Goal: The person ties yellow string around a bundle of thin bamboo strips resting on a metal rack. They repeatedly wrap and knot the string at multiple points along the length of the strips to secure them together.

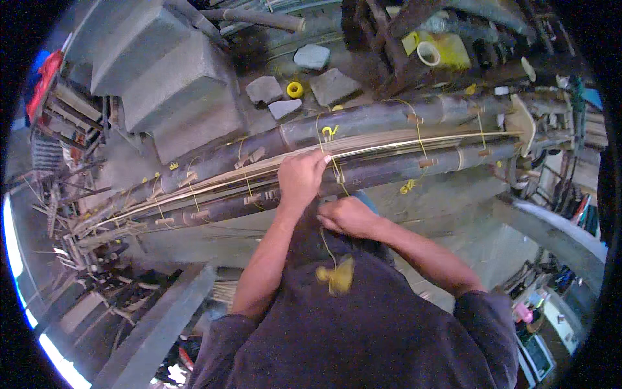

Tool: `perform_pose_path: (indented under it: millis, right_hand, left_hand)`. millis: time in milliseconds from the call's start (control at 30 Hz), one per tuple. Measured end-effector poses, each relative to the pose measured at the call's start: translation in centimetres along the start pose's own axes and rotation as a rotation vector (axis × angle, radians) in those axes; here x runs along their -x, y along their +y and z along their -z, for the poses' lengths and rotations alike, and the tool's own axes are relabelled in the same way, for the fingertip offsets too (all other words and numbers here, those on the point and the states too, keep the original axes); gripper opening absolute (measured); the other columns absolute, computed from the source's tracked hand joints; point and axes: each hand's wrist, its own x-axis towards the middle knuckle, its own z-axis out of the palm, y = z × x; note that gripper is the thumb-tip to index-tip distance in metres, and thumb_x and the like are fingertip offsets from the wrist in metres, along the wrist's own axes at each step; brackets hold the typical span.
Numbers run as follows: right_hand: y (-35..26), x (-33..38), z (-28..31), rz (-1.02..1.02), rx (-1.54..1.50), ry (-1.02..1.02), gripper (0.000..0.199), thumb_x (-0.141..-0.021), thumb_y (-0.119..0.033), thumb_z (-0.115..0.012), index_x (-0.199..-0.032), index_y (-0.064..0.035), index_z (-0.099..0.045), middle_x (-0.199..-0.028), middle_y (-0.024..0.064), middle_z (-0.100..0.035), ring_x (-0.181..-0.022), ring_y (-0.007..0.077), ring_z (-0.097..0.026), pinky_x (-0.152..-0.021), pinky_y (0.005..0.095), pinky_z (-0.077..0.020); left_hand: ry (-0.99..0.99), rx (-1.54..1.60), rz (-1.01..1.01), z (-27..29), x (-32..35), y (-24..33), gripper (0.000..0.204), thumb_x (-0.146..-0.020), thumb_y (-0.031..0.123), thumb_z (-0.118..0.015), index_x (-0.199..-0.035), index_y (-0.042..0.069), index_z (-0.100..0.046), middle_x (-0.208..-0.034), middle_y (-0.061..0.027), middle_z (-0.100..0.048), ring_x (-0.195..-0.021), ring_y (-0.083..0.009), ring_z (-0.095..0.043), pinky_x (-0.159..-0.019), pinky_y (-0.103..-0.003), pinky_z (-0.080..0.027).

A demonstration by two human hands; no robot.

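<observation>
Several yellow string ties were already in place along the long bundle of bamboo poles (363, 136) and thin split strips (402, 144) that ran from the lower left to the upper right of the frame; ties showed toward the left end, near the middle and toward the right end. By the look of it, the binding was well along, with the tie at the centre the one in hand and not finished.

The left hand (302, 176) lay on top of the bundle at the centre of the frame, fingers curled down over the strips and pressing at the yellow string (336, 170) there. The right hand (350, 217) sat just below the bundle, closed around the same string, which trailed down to a small yellow ball of string (337, 275) resting against the person's dark shirt at the lower middle. A yellow spool (295, 89) lay well apart on the ground in the upper middle, among grey stone blocks (334, 85).
</observation>
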Motion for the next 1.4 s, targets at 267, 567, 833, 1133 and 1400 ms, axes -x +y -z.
perform_pose_path:
  millis: [267,567,833,1133,1400]
  right_hand:
    - [2.0,-0.5,-4.3,0.066,0.214,-0.059,0.018,-0.084,-0.025,-0.057,-0.082,-0.008,-0.058,-0.076,0.0114,-0.064,-0.074,0.031,-0.066,-0.066,0.0411,-0.0544]
    - [2.9,-2.6,11.1,-0.049,0.61,0.173,0.026,-0.075,-0.004,-0.066,-0.1,-0.0073,-0.064,-0.092,0.0128,-0.064,-0.077,0.0324,-0.064,-0.07,0.0422,-0.0534]
    - [-14.0,-1.4,-6.9,-0.609,-1.028,0.259,0.024,-0.085,-0.014,-0.07,-0.109,-0.0098,-0.069,-0.099,0.0092,-0.07,-0.089,0.014,-0.067,-0.078,0.0329,-0.0534]
    - [-24.2,-14.8,6.6,0.024,0.453,0.132,0.009,-0.081,-0.003,-0.058,-0.086,-0.0038,-0.065,-0.078,0.0136,-0.06,-0.074,0.0327,-0.061,-0.068,0.0414,-0.0494]
    - [0.5,-28.2,3.7,-0.431,0.649,-0.041,0.049,-0.092,-0.041,-0.055,-0.123,-0.0041,-0.059,-0.12,0.0193,-0.064,-0.104,0.0351,-0.065,-0.085,0.044,-0.0522]
  left_hand:
    - [-0.235,0.535,0.497,-2.0,-12.6,-5.1,0.029,-0.094,0.03,-0.052,-0.073,0.011,-0.055,-0.067,0.0017,-0.05,-0.058,-0.0088,-0.049,-0.051,-0.027,-0.036]
    - [-0.441,-0.145,0.218,6.1,-16.5,-12.0,0.038,-0.094,0.04,-0.053,-0.096,0.005,-0.07,-0.09,-0.0114,-0.071,-0.079,-0.0228,-0.067,-0.076,-0.035,-0.051]
    - [0.022,0.108,0.106,20.6,-2.0,-14.6,0.032,-0.094,0.036,-0.054,-0.102,0.007,-0.067,-0.091,-0.0124,-0.071,-0.086,-0.0294,-0.068,-0.077,-0.038,-0.051]
    - [-0.074,-0.175,-0.155,14.1,7.2,-12.6,0.024,-0.087,0.023,-0.06,-0.1,0.003,-0.066,-0.089,-0.0172,-0.067,-0.085,-0.0343,-0.065,-0.076,-0.046,-0.051]
    - [0.102,-0.232,-0.203,10.9,6.4,-12.9,0.026,-0.087,0.029,-0.061,-0.075,0.007,-0.068,-0.072,-0.0132,-0.066,-0.067,-0.0315,-0.064,-0.065,-0.045,-0.048]
